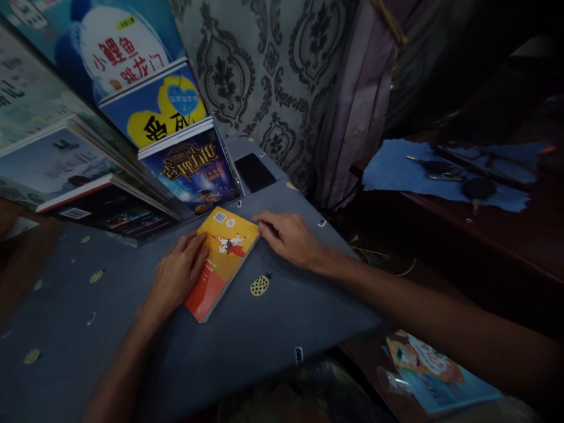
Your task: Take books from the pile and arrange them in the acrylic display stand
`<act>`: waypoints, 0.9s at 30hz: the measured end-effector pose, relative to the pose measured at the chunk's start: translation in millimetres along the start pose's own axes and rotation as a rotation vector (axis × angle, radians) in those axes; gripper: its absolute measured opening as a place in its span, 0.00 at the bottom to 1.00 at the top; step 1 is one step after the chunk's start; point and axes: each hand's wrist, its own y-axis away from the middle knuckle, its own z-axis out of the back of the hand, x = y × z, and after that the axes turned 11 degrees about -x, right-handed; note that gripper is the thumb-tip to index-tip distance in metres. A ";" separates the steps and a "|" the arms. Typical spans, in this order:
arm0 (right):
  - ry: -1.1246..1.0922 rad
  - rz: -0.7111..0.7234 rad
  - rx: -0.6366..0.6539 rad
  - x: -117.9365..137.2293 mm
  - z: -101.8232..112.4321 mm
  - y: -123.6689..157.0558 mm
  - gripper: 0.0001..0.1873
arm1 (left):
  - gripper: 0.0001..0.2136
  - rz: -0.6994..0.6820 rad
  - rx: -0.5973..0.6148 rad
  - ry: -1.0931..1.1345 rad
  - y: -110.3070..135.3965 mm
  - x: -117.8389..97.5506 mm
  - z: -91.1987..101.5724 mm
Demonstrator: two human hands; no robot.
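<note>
A small yellow-orange book (220,252) lies flat on the table, its barcode side up, with a picture of a white animal and red shape on it. My left hand (178,273) rests along its left edge, fingers stretched out and lying partly over the cover. At the book's upper right corner is my right hand (288,238), its index finger and thumb bent together against the corner. The other fingers of that hand are curled under and partly hidden.
Upright picture books (189,167) stand in rows at the back left, beside a black phone (254,171). A patterned curtain (273,70) hangs behind. To the right, glasses (489,161) lie on a blue cloth (392,170). Another book (440,376) lies low at right. A blurred arm (22,264) shows at far left.
</note>
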 end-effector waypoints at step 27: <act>-0.013 0.197 0.171 -8.6 -50.8 -22.0 0.15 | 0.16 -0.450 -0.077 0.121 65.2 -17.4 2.5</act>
